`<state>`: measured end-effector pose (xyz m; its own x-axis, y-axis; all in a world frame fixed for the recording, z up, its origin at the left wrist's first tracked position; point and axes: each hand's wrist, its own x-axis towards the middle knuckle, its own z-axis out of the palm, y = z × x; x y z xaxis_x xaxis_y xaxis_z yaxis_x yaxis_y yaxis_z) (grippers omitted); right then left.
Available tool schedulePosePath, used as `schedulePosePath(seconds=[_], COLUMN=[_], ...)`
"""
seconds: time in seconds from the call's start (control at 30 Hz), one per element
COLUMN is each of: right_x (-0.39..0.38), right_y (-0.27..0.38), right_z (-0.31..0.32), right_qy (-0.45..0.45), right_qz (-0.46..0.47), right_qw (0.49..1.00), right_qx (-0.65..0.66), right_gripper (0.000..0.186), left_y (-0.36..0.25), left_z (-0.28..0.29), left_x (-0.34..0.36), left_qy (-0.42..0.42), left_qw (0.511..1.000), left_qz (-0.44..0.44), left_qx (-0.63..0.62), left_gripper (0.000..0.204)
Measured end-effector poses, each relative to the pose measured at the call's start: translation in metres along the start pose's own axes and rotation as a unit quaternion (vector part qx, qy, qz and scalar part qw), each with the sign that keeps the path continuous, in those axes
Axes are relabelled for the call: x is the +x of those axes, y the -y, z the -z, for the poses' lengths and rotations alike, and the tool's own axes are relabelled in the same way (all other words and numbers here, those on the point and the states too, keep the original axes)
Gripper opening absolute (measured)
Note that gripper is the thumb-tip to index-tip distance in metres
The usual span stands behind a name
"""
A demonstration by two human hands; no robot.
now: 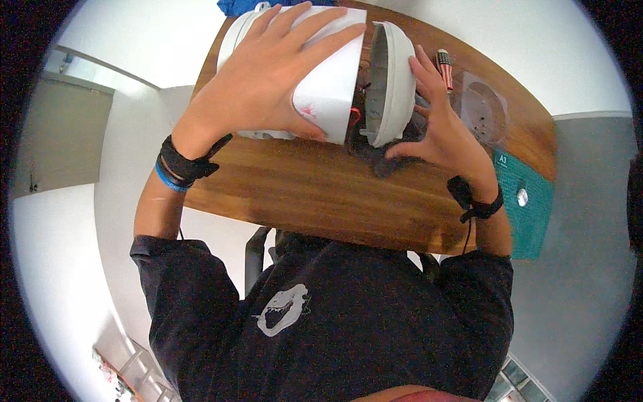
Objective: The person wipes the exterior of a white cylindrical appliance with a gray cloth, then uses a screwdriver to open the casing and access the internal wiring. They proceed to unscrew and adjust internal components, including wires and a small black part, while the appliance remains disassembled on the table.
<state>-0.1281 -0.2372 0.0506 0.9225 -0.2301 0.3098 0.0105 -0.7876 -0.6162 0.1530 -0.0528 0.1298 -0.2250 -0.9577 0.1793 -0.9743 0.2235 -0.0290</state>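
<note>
A white drum-shaped appliance body [331, 74] with a pink floral print lies on its side over the wooden table. My left hand [268, 80] spreads across its upper side and grips it, thumb low near its right rim. Just right of that rim, a round off-white cover [396, 84] stands on edge, apart from the body. My right hand [445, 127] is curved wide about the cover's outer side, with fingertips against it and the thumb near its lower edge. A red wire [355, 116] shows in the gap between body and cover; the rest of the inside is hidden.
Beyond my right hand lies a screwdriver-like tool [445, 67] with a patterned handle. A clear round plastic tray [485, 110] holds small parts. A green cutting mat [526, 204] carries a small whitish piece [522, 197]. Blue cloth [244, 7] lies at the far edge.
</note>
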Motion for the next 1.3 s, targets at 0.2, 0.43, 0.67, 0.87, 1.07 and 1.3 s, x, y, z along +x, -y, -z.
schedulePosePath(seconds=[0.2,0.43,0.67,0.87,1.07,1.3], right_x=[-0.001,-0.032,-0.074,-0.082,-0.045,0.033], right_y=[0.006,-0.014,-0.036,-0.045,-0.134,-0.214], right_z=[-0.013,-0.014,-0.001,0.058,0.063,0.054], right_qy=[-0.103,-0.144,-0.119,-0.060,-0.033,0.105], right_qz=[-0.048,-0.132,-0.171,-0.277,-0.179,-0.189], right_qw=[0.994,0.980,0.976,0.959,0.946,0.896], right_qx=[0.007,0.020,0.061,-0.008,-0.269,-0.389], right_gripper=[0.124,0.108,0.086,0.051,0.035,0.037], left_y=[-0.002,-0.003,0.005,-0.026,-0.071,-0.126], left_z=[-0.024,-0.024,-0.019,-0.005,-0.010,-0.049], left_x=[-0.009,-0.009,-0.003,-0.012,-0.021,-0.001], left_qy=[-0.123,-0.117,-0.102,-0.095,-0.089,-0.134], left_qw=[0.992,0.993,0.994,0.988,0.989,0.991], left_qz=[-0.005,-0.009,0.001,0.063,0.096,0.012], left_qx=[0.017,0.025,0.031,0.104,0.070,-0.020], left_gripper=[0.143,0.145,0.150,0.124,0.102,0.095])
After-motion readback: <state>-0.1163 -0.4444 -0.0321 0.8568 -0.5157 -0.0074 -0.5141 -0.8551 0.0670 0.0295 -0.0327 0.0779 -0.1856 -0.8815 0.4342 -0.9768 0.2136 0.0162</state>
